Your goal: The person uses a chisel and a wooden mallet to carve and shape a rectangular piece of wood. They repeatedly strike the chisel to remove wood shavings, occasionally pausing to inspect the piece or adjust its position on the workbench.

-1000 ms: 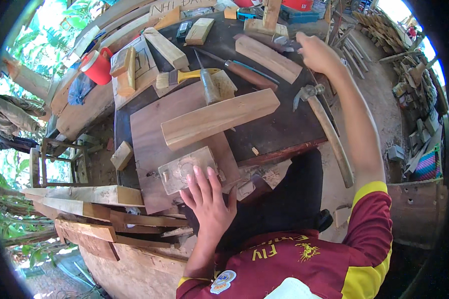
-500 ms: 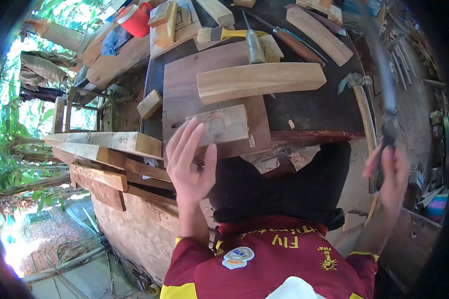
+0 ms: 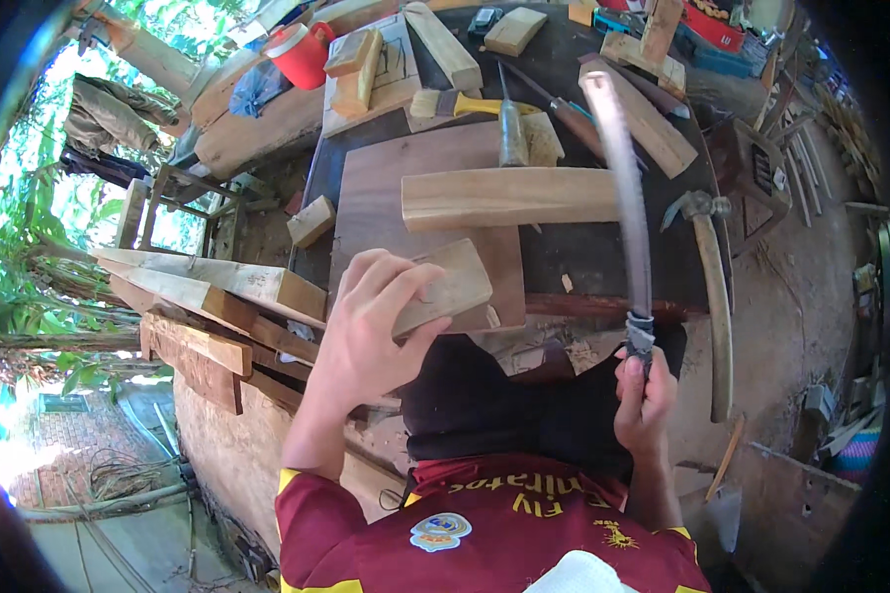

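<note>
My left hand [image 3: 371, 321] is closed round the near left end of a short wooden block [image 3: 450, 287], fingers over its top and thumb along its near edge. The block lies tilted on a brown board [image 3: 371, 212] at the table's front edge. In my right hand [image 3: 648, 395] is the dark wrapped handle of a long knife [image 3: 635, 227], its narrow blade pointing up and away, slightly blurred. Behind the block lies a longer tapered wood piece [image 3: 509, 198]; the blade crosses in front of its right end.
A hammer [image 3: 707, 257] rests at the table's right edge. Farther back are a chisel [image 3: 512, 138], a paintbrush [image 3: 455, 103], several wood pieces and a red jug [image 3: 297, 57]. Long timbers [image 3: 218, 277] are stacked at left. A plastic-handled tool [image 3: 724, 509] stands at lower right.
My left hand has closed on the wooden block, which has turned and tilted. My right hand has brought the knife from the far right inward, nearer the block.
</note>
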Available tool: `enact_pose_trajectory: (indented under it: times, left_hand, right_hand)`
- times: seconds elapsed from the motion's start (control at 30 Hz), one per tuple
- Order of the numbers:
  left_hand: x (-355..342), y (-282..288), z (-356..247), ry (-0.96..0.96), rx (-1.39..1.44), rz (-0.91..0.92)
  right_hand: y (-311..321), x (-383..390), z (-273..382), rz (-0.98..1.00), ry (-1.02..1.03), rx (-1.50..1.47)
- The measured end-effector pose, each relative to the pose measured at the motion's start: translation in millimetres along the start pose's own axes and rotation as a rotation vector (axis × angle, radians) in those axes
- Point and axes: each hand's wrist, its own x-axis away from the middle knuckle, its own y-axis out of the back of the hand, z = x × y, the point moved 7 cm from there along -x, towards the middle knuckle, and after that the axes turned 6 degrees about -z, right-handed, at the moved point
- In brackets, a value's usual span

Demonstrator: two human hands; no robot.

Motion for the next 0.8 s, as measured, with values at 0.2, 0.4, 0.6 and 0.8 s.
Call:
enact_pose_trajectory:
  times: [0.2, 0.4, 0.6, 0.8]
  left_hand:
    - [-27, 49, -31, -0.089, 0.008, -0.123]
    - [-99, 55, -3, -0.067, -0.072, -0.293]
    - [-191, -18, 34, -0.023, -0.117, -0.216]
    - [-273, -94, 81, 0.221, 0.012, -0.149]
  right_hand:
    - [35, -20, -17, -0.230, -0.007, 0.008]
    - [42, -53, -18, -0.349, 0.074, -0.009]
    - [38, -64, -48, -0.412, -0.027, -0.073]
    - [34, -65, -53, -0.396, -0.067, -0.086]
